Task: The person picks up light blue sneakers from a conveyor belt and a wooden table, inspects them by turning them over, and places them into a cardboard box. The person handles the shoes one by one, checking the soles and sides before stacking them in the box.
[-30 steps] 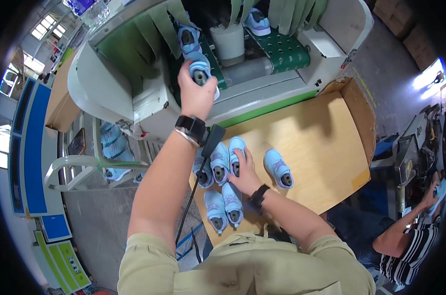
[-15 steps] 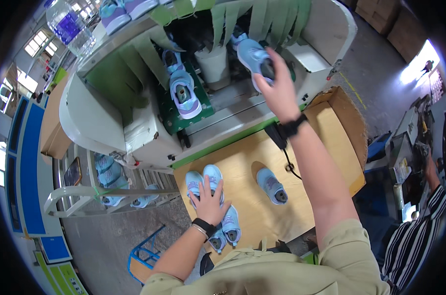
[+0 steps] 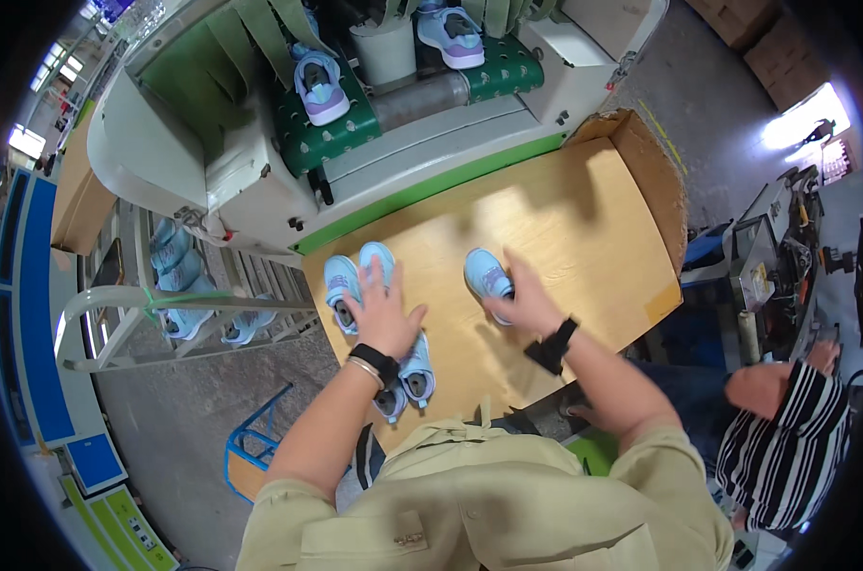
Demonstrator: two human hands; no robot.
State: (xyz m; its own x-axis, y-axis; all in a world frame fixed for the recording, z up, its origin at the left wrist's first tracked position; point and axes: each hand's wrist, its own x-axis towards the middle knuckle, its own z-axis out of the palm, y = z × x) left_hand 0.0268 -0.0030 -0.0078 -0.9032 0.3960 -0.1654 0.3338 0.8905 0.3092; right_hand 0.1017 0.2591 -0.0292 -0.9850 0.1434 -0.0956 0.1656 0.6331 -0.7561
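At the far left a metal rack point(image 3: 203, 295) holds several pale blue shoes. On the wooden table point(image 3: 584, 219), the left hand point(image 3: 386, 314) lies flat with fingers spread over a pair of light blue shoes point(image 3: 355, 278), two more shoes point(image 3: 408, 376) lying just beside its wrist. To the right, the right hand point(image 3: 525, 303) closes on a single light blue shoe point(image 3: 487, 273) standing alone on the table.

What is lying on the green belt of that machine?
Two small lilac-and-blue shoes ride the green conveyor belt, either side of a grey cylinder. Hanging green flaps hide anything farther in.
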